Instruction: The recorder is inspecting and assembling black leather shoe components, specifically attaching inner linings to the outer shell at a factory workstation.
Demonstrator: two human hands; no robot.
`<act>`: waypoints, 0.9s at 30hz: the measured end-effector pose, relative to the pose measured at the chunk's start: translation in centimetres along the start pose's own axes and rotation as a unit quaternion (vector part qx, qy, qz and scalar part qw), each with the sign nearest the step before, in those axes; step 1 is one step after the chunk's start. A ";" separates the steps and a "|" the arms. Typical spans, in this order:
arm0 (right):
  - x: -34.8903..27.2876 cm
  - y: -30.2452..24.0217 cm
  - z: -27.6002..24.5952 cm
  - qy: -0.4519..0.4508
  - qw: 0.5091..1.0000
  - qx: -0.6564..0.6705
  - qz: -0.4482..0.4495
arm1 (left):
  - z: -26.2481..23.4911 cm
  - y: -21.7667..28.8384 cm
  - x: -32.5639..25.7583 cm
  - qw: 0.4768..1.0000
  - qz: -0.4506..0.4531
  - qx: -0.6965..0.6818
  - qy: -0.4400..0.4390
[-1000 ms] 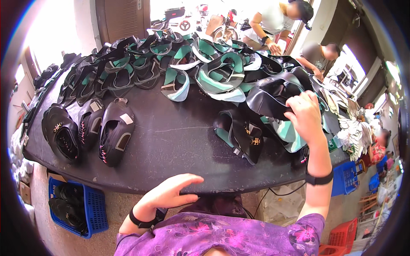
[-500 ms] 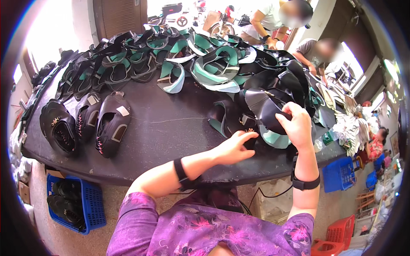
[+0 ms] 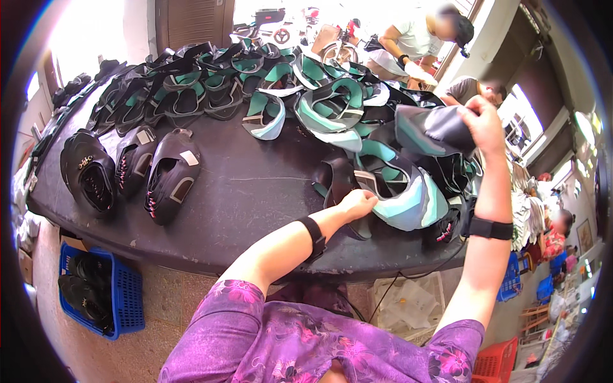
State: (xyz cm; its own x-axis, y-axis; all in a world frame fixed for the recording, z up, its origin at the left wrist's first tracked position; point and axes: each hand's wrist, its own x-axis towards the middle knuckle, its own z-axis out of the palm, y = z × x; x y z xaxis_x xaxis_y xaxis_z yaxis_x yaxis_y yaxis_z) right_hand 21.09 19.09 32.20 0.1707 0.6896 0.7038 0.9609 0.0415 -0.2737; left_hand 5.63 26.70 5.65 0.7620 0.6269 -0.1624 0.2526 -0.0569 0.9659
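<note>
Raised since before, right hand (image 3: pixel 482 124) pinches a dark shoe upper (image 3: pixel 431 131); left hand (image 3: pixel 357 203) seemingly grips the teal upper (image 3: pixel 405 198), which could drag neighbours off the counter (image 3: pixel 255 210).

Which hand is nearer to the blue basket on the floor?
The left. The left hand rests on the table's shoe pieces, above and right of the blue basket. The right hand is raised far right, holding a dark piece.
</note>
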 end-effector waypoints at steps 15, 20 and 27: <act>-21.3 -13.5 12.1 -0.045 0.981 0.045 -0.181 | -17.9 -6.2 -25.5 0.811 0.188 0.279 0.478; -25.6 -14.7 16.2 -0.241 0.950 0.077 -0.183 | -22.3 -10.8 -32.9 0.641 0.011 0.514 0.570; -23.0 -13.8 14.2 -0.307 0.910 0.138 -0.241 | -22.5 -11.7 -34.2 0.578 0.059 0.613 0.535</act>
State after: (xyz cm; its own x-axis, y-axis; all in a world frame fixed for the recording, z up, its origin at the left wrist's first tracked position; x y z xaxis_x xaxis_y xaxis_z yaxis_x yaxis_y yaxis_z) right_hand 0.77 12.88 10.51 -0.4910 0.8140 0.3104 0.7865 0.5674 -0.2439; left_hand -36.77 23.39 4.47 0.1765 0.6472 0.7416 0.9694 -0.2447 -0.0171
